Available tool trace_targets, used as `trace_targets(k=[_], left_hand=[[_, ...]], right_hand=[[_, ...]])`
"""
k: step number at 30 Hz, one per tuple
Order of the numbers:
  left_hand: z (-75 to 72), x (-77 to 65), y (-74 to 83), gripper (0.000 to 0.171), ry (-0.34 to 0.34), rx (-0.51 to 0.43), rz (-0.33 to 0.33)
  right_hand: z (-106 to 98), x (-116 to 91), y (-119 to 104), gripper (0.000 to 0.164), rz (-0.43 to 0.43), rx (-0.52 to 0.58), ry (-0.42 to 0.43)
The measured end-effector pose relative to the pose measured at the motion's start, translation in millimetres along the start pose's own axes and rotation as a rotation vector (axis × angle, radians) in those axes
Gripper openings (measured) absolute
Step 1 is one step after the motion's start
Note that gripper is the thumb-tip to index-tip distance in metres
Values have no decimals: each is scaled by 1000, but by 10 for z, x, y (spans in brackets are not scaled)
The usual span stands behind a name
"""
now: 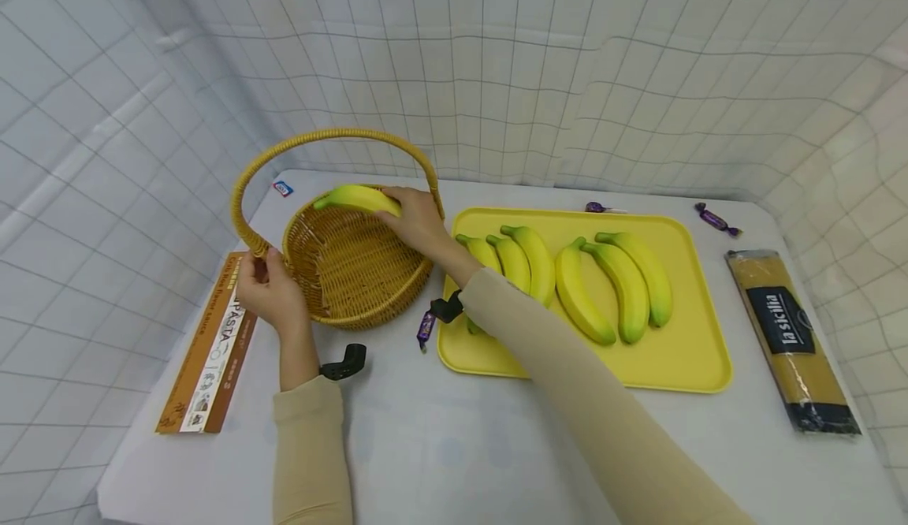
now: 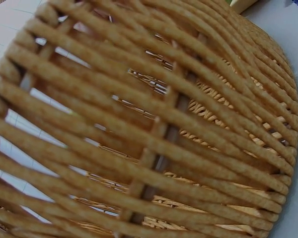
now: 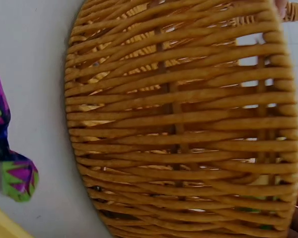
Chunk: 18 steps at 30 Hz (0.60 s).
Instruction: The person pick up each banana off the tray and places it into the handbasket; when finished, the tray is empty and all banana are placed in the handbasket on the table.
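A woven wicker basket (image 1: 365,269) with a tall arched handle (image 1: 336,132) stands at the left of the table. My left hand (image 1: 275,288) grips the near-left foot of that handle at the rim. Over the basket's far side, my right hand (image 1: 417,217) holds a yellow banana (image 1: 355,197) with a greenish tip, its thumb below and fingers above. The basket's inside shows only woven cane. Both wrist views are filled by the basket's outer wall (image 2: 139,129), and fingers are barely seen at the right edge of the right wrist view.
Several bananas (image 1: 583,292) lie on a yellow tray (image 1: 674,363) right of the basket. Purple-wrapped candies (image 1: 426,328) lie around. A pasta box (image 1: 206,351) is at the left, a pasta packet (image 1: 790,340) at the right, and a small blue wrapper (image 1: 282,188) behind the basket.
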<state>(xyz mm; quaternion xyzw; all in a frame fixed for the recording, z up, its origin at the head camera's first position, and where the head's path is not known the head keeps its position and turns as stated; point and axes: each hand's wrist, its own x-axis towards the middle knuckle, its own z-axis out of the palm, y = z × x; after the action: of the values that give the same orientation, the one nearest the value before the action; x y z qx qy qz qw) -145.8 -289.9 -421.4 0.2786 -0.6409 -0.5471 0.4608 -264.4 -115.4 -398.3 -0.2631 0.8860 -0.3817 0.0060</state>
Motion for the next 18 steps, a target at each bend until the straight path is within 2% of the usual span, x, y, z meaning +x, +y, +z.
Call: trace_targets(k=[8,18], left_hand=[[-9,-37,13,23,-13,9,-18],[-28,-19,40,24,-8,3,6]], right_hand=[[134,57,102,45,70,32,-16],[201,182,109,45,134,4,-61]])
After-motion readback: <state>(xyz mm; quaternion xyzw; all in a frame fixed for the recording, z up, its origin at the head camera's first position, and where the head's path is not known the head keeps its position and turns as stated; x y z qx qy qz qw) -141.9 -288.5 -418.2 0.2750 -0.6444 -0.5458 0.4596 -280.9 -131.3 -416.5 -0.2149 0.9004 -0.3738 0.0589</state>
